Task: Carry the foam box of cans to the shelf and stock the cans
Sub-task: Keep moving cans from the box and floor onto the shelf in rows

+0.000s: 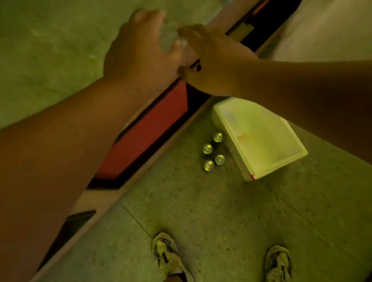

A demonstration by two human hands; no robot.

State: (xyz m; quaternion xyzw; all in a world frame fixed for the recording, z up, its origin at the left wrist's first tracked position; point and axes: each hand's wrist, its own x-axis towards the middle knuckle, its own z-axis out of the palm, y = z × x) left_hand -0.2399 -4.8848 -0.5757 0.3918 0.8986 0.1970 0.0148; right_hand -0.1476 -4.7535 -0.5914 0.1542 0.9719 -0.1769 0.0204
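The white foam box (pixel 276 151) stands open on the floor by the shelf's foot, and I see nothing inside it. Several cans (pixel 213 152) stand upright on the floor just left of the box, silver tops up. Both arms reach over the shelf's top surface (pixel 22 56). My left hand (pixel 138 56) is cupped with its thumb spread. My right hand (pixel 213 57) lies palm down close beside it. Between them is a pale blurred thing (pixel 187 52) with an orange and black part under the right thumb. What it is stays unclear.
The shelf front below the hands has a red panel (pixel 150 134) in a black frame and dark openings lower down. My two feet in pale sneakers (pixel 166 252) stand on the speckled tile floor. A pale wall or counter (pixel 341 9) rises at the upper right.
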